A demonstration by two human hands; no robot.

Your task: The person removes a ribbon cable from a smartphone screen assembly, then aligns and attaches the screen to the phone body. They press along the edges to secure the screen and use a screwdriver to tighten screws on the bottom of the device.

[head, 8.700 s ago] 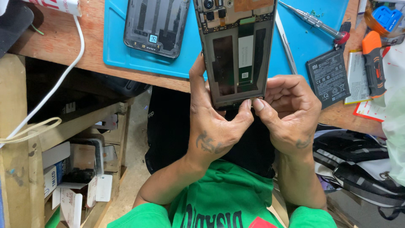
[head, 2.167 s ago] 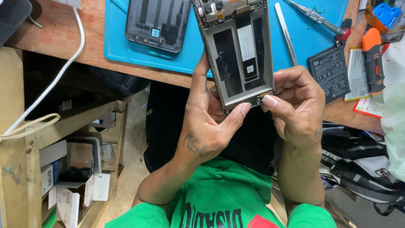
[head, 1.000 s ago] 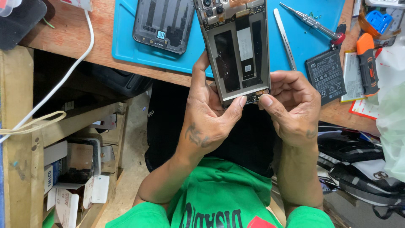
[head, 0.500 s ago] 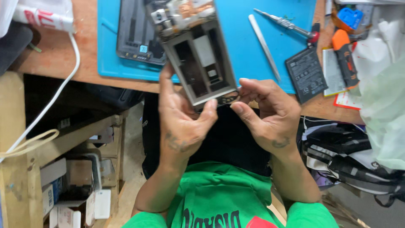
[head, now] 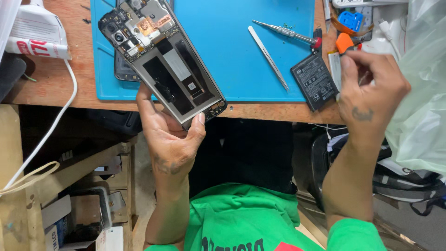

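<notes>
On the mat: tweezers (head: 268,57), screwdriver (head: 284,32), battery (head: 314,81) nearby.
Left hand (head: 169,139): pinching opened phone (head: 162,60).
Right hand (head: 371,88): fingers curled, grip unclear.

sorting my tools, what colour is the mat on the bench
Blue mat, plain, clearest in the head view.

The person wears a green shirt (head: 241,218) with short sleeves and dark print with a red patch on the chest, both forearms bare, a small dark tattoo on each hand.
</notes>
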